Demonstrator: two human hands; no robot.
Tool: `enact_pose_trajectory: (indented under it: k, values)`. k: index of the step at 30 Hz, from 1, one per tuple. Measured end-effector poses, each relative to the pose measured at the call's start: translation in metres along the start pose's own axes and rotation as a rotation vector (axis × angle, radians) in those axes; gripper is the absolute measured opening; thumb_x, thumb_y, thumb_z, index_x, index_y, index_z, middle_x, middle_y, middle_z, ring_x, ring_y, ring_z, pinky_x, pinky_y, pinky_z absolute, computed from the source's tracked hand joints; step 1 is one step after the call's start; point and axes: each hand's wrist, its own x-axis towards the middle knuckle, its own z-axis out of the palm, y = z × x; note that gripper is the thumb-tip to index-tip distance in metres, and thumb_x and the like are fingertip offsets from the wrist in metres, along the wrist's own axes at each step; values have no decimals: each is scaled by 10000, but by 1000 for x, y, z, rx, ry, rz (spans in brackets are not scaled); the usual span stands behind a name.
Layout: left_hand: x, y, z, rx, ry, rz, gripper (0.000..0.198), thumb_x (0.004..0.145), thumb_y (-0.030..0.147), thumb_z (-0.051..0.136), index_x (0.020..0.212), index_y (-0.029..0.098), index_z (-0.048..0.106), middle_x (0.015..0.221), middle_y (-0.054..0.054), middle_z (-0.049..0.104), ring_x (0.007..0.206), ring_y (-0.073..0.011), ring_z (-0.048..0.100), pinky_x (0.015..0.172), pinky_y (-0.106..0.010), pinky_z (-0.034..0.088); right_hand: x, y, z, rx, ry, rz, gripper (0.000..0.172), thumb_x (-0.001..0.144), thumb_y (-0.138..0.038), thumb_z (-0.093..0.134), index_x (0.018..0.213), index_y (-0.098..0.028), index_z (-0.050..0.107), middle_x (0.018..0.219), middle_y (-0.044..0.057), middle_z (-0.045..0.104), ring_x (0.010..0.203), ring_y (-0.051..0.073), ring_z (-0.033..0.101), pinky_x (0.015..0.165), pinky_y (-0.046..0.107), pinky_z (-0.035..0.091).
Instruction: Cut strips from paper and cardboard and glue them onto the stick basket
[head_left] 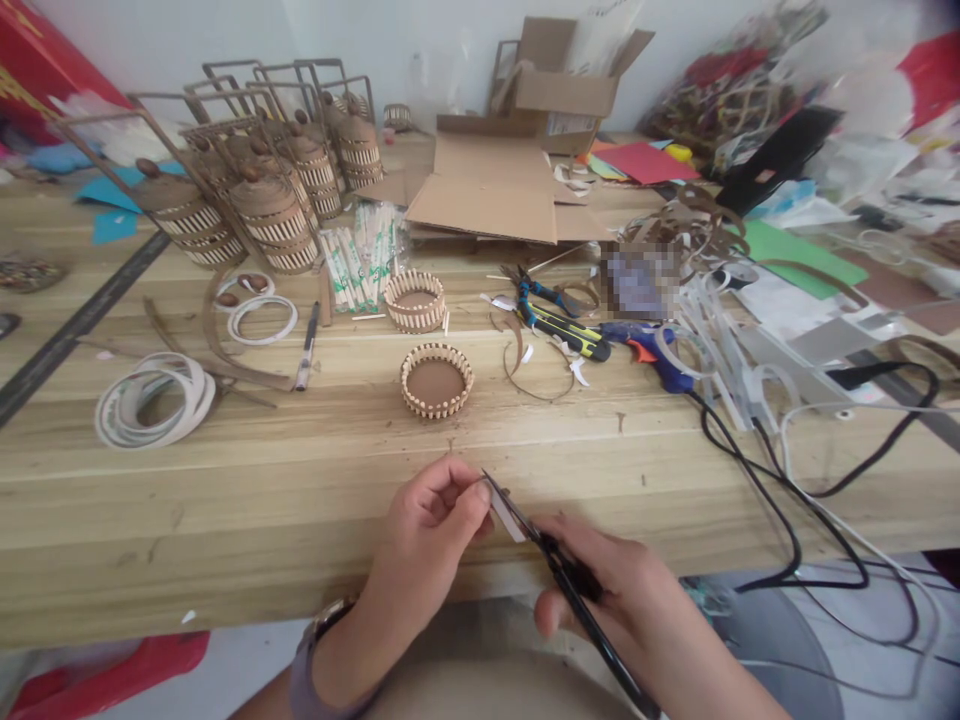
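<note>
Near the table's front edge, my left hand [442, 520] pinches a small white strip [508, 515] between thumb and fingertips. My right hand [615, 590] grips black-handled scissors [574, 590], with thin pointed blades reaching up to the left fingertips. The strip lies along the blades; whether it is between them I cannot tell. Ahead of my hands stands a round brown tray [436, 382] ringed with short pale sticks. A second stick-ringed tray [415, 300] stands just behind it.
Tape rolls [154, 400], a marker [307, 345] and brown strips lie left. Lantern-like stick baskets [274, 215] stand back left. A utility knife [566, 332], pliers [525, 285] and a blue glue gun [660, 355] lie right, with trailing cables [780, 545]. Cardboard [487, 185] lies at the back.
</note>
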Motion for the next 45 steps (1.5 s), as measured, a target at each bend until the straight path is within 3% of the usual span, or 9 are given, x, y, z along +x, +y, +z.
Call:
enact_pose_trajectory:
  k: [5,9,14,17,31,40,43,45]
  values:
    - [-1,1,0,-22,-53,-87,235,763,385,632,663,200,528,590,11,641,544,-131,605,554,-240,505,0,1,-3,3,17,6,238,879,-244,602,1112,-235,650,768,-19,763,710,162,697,710,234,522]
    - [-1,-2,0,-58,-38,-126,227,736,361,635,660,211,482,539,38,600,497,-115,562,525,-228,477,-1,1,-9,-58,90,1,240,854,-206,622,1093,-232,622,795,-8,746,759,174,677,739,252,509]
    - [0,-4,0,-51,-21,-109,179,706,324,639,687,204,507,514,72,493,476,-84,441,479,-195,380,1,-7,-20,-191,88,7,291,725,-211,754,993,-243,648,843,4,690,755,185,644,662,251,492]
    - [1,-3,0,-45,-35,-109,164,698,336,629,713,195,547,522,69,474,478,-83,406,467,-195,344,3,-14,-22,-233,61,10,234,736,-273,758,946,-237,661,775,3,669,694,178,610,609,251,468]
    - [0,-1,-2,37,-65,-80,198,776,367,617,711,190,556,534,74,407,499,-82,322,472,-199,263,6,-19,-23,-93,-27,56,105,750,-243,730,813,-206,653,579,-54,627,543,125,532,521,225,393]
    - [-1,-1,-3,56,-86,-61,194,782,356,606,701,192,542,536,79,393,489,-77,301,463,-199,255,2,-5,-16,-19,-47,41,90,819,-222,592,731,-214,576,585,-41,634,568,135,586,534,219,408]
    - [-1,0,-2,59,-97,-65,189,778,357,605,707,190,549,539,76,410,493,-80,319,472,-201,276,1,-1,-17,-76,-20,31,97,831,-268,594,748,-217,595,597,-35,646,561,141,594,533,224,423]
    - [-1,1,-2,65,-90,-65,196,778,364,602,703,191,549,543,70,426,503,-86,341,481,-204,294,1,6,-25,-195,85,17,118,830,-343,628,827,-225,633,618,-32,655,567,153,609,549,234,447]
